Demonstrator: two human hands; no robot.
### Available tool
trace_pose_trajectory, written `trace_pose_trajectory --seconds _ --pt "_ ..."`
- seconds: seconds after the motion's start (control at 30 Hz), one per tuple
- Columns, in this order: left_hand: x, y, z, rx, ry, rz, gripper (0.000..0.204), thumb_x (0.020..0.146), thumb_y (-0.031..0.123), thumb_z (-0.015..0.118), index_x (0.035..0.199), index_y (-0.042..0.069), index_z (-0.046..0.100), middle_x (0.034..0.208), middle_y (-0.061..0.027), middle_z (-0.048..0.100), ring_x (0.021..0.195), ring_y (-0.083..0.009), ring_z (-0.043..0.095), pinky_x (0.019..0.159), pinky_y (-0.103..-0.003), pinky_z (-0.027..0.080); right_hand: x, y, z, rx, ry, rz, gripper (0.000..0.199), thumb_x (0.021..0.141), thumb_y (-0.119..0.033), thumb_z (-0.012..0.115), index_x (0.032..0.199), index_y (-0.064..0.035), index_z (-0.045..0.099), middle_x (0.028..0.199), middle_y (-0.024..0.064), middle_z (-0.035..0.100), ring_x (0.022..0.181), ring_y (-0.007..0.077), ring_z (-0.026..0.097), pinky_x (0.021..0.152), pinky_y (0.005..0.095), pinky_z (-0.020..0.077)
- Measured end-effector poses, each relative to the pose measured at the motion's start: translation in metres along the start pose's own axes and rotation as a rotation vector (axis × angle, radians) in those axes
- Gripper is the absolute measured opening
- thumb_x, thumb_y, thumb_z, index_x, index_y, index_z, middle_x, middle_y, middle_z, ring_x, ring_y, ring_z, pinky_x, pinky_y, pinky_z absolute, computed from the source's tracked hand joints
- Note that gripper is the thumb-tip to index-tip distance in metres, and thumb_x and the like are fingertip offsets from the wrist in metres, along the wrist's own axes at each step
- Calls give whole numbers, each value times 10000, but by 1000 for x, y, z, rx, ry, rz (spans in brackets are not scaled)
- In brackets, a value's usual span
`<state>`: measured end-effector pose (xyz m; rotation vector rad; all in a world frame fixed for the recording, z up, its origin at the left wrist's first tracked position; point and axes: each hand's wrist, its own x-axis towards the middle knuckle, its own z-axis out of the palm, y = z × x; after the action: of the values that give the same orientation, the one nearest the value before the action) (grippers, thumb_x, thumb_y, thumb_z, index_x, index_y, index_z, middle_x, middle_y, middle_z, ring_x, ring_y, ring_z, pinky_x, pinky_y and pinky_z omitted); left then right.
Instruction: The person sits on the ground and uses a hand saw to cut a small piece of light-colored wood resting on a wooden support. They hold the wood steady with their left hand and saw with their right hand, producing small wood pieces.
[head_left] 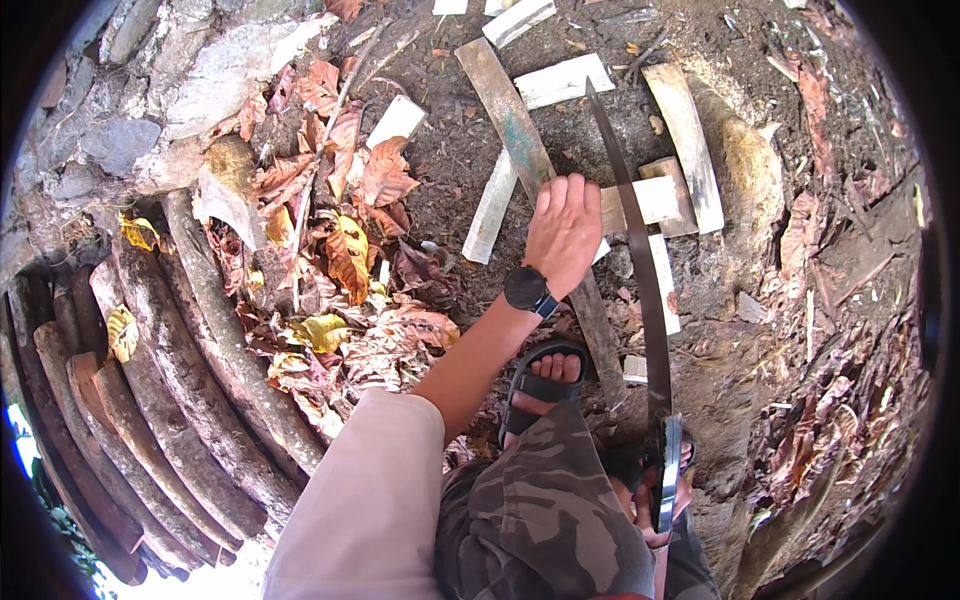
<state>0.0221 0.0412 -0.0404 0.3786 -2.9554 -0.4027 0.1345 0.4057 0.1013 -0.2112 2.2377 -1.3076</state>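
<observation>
My left hand (565, 230), with a black watch on its wrist, lies over a long weathered wooden slat (505, 110) that runs from the upper middle of the ground down toward my sandalled foot (545, 375). The fingers are closed over the slat's edge. My right hand (648, 510) is low at the right, mostly hidden behind my knee, and grips the handle of a long dark machete (640, 260). The curved blade reaches up past the left hand, just to its right, with the tip near the pale split wood.
Several pale split wood pieces (565, 80) lie on the dirt around the slat. A stack of round logs (170, 400) fills the left side, with dry leaves (350, 250) beside it and grey rocks (200, 70) at the upper left. A tree root (750, 170) rises at the right.
</observation>
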Motion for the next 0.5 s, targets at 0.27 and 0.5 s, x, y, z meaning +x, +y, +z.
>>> trace_pose_trajectory --seconds 0.27,0.5 --pt "-1 0 0 33 60 -39 224 763 30 628 977 21 562 965 -127 510 982 -309 514 904 -410 405 21 -8 24 54 60 -18 221 769 -184 771 813 -18 631 680 59 579 576 179 546 569 314 438" --pt "0 6 3 0 79 -77 223 760 25 625 976 22 570 964 -129 518 997 -317 517 948 -429 397 0 5 -1 -27 9 -33 296 801 -297 765 788 -29 638 668 47 582 563 185 561 548 317 431"
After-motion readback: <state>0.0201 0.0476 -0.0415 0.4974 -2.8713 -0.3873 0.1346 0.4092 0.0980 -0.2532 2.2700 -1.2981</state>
